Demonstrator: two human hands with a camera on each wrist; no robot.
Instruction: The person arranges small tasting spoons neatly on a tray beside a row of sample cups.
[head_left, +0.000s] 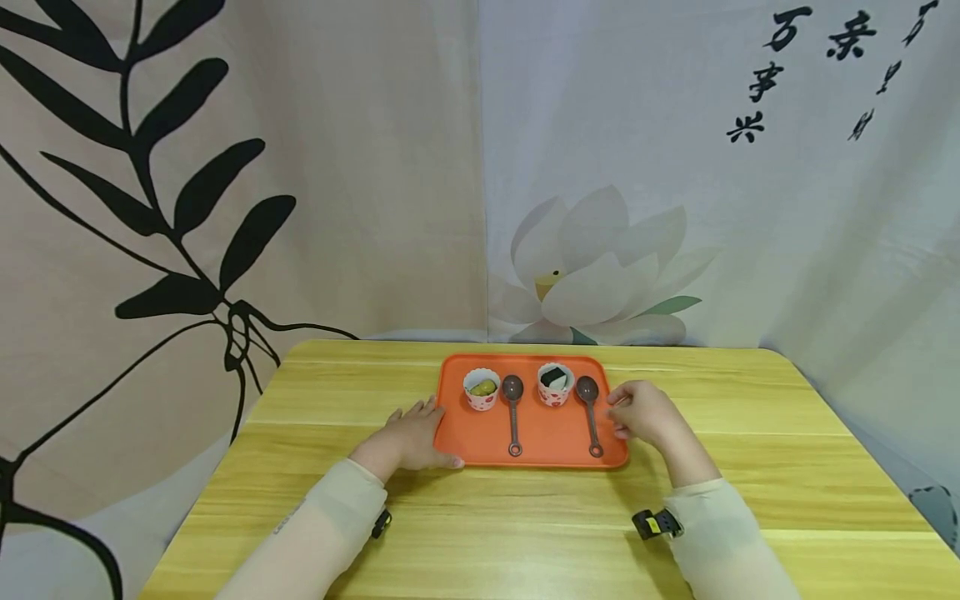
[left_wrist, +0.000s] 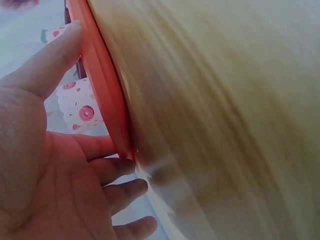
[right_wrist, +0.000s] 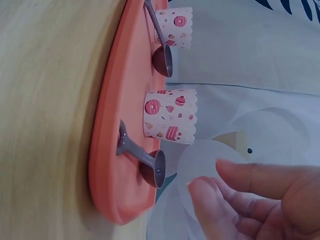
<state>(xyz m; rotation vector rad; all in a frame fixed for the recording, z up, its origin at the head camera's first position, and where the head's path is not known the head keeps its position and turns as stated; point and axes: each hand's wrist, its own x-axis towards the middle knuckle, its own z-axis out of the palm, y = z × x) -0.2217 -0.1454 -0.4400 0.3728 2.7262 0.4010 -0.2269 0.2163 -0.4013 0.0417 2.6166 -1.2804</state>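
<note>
An orange tray (head_left: 480, 440) lies on the table, with two scalloped paper cups and two spoons on it. Yellowish-green pieces show in the left cup (head_left: 481, 402); black and white pieces show in the right cup (head_left: 556, 396). Beside each cup lies a grey-brown spoon, the left spoon (head_left: 513, 417) and the right spoon (head_left: 591, 417), handles toward the person. My left hand (head_left: 411, 437) touches the tray's near-left corner, thumb along the front rim and fingers spread at the left side. Near the right rim, my right hand (head_left: 647, 412) has loosely bent fingers and holds nothing.
The tray sits near the far edge of the wood-grain table (head_left: 540, 533). A cloth backdrop (head_left: 390, 167) printed with leaves, a lotus and characters hangs behind it. Each wrist wears a small dark device, such as the right wrist camera (head_left: 657, 524).
</note>
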